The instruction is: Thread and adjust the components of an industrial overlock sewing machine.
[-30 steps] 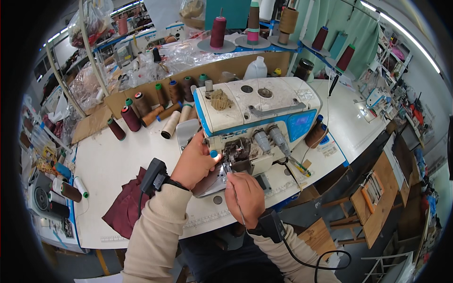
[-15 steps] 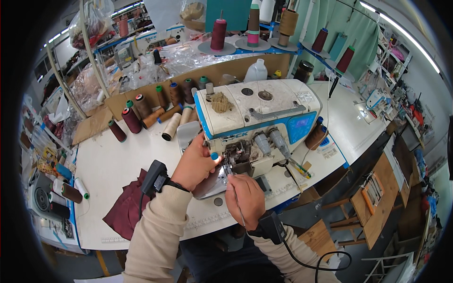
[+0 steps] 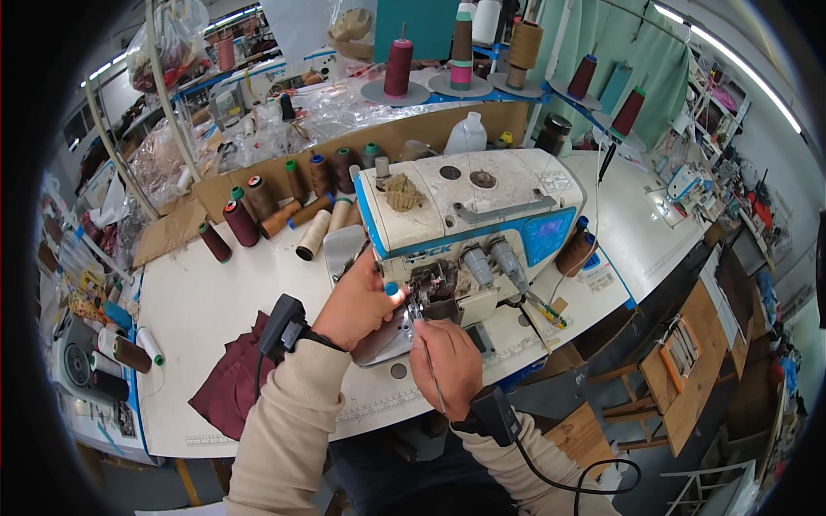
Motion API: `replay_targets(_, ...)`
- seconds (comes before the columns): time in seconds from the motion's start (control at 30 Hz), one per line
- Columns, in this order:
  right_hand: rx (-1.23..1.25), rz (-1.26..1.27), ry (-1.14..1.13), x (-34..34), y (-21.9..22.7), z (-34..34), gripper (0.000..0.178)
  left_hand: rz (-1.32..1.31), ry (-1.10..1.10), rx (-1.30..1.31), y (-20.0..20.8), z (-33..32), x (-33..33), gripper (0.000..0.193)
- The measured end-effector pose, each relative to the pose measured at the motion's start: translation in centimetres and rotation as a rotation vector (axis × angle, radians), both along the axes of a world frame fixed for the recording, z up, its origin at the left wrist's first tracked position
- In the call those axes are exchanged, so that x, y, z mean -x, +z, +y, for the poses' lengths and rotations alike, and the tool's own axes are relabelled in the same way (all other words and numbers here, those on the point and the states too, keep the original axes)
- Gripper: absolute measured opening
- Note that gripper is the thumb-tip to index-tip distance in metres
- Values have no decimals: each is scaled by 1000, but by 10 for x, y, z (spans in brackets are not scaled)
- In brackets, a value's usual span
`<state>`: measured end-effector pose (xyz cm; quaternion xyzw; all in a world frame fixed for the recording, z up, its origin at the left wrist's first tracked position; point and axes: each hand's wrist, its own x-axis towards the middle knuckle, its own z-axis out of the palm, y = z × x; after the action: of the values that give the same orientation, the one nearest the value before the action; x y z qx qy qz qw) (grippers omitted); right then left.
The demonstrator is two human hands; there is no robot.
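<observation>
A white and blue overlock sewing machine [image 3: 508, 185] stands on the white table, its front open on metal parts below the head. My left hand [image 3: 357, 301] reaches to the left of its needle area, fingers bent in against the machine; their tips and whatever they grip are hidden. A small round blue piece [image 3: 391, 289] shows beside those fingers. In my right hand [image 3: 449, 365] is a pair of thin metal tweezers [image 3: 437, 378], pinched near the front, the tips pointing up into the needle area. Thread there is too fine to make out.
Several thread cones [image 3: 241, 222] stand and lie behind to the left. Dark red fabric [image 3: 231, 387] lies left of my forearm. More cones [image 3: 398, 69] sit on a rack behind the machine. Right of the machine are small tools [image 3: 546, 311] and brown cones [image 3: 576, 249].
Almost nothing differs. Both hands stay at the needle area, and the tweezers remain in my right hand; the view has shifted very slightly.
</observation>
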<state>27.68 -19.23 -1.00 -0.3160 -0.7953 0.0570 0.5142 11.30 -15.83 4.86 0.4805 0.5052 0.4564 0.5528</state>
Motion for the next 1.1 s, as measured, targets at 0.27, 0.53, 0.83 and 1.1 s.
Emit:
replay_targets(0.27,9,6,5,1,2,1,27,60,-8,4,2,-1,-2,48)
replay_targets(0.53,26,13,3,0,3,1,25,56,3,-12,-3,1,-3,50)
replay_targets(0.83,72,54,5,0,2,-1,24,100,45,-42,-10,3,-9,44)
replay_targets(1.1,88,56,23,-3,1,-2,27,138,86,-71,-8,3,-14,65)
